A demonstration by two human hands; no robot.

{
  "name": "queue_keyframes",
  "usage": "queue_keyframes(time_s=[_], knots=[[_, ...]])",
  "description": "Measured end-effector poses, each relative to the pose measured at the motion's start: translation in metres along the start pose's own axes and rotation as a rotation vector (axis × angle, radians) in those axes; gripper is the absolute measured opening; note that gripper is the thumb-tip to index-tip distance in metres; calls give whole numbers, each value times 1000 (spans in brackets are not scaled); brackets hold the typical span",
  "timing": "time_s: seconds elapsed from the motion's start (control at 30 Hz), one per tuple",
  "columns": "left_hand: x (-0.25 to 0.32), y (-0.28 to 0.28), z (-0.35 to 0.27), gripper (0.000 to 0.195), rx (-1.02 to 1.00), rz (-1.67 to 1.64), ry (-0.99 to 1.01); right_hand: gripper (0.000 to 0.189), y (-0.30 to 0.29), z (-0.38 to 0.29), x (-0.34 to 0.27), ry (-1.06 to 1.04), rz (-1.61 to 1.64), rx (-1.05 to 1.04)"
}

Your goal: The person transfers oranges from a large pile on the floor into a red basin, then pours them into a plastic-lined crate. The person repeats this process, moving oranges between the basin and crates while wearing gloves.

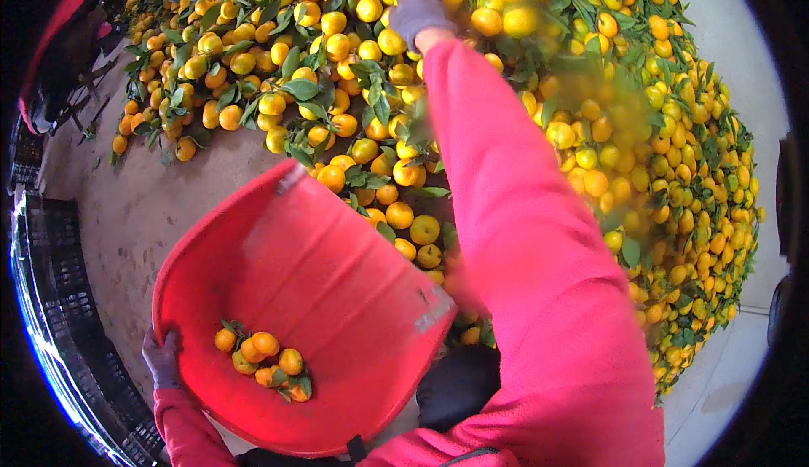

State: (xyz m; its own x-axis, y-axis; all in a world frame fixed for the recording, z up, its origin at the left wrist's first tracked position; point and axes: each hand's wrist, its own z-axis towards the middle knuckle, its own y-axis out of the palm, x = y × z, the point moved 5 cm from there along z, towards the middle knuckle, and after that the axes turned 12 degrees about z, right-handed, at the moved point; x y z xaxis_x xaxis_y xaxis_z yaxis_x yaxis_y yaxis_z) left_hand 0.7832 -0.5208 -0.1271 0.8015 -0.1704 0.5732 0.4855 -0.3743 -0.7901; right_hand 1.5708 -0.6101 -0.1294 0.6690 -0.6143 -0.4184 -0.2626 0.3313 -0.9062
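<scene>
My left hand [162, 358], in a grey glove, grips the left rim of a red plastic scoop-shaped container [328, 277]. The container is tilted with its wide mouth towards a large heap of mandarins with green leaves [689, 170]. Several mandarins [264, 344], some with leaves, lie inside it near the bottom. My right hand [420, 12], gloved in grey too, reaches out onto the upper part of the heap, among the fruit. Its fingers are partly hidden, so whether it holds a mandarin cannot be told.
Black plastic crates [69, 290] line the left edge. Bare concrete floor [145, 214] lies between them and the heap. At the upper left, a red and black object [63, 50] stands near the fruit. A pale wall or floor [746, 43] borders the heap's right side.
</scene>
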Motion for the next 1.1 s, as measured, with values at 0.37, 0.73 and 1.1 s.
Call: queue_keyframes(time_s=[0.37, 0.73, 1.1], knots=[[29, 13, 15, 27, -94, 176, 35, 46, -3, -210, 15, 372, 2026, -124], [-15, -2, 19, 30, -1, 113, 66, 31, -111, -224, -63, -712, 259, 242], [-60, -13, 9, 30, -45, -1, -57, 30, -59, -124, 44, 20, -324, 253]])
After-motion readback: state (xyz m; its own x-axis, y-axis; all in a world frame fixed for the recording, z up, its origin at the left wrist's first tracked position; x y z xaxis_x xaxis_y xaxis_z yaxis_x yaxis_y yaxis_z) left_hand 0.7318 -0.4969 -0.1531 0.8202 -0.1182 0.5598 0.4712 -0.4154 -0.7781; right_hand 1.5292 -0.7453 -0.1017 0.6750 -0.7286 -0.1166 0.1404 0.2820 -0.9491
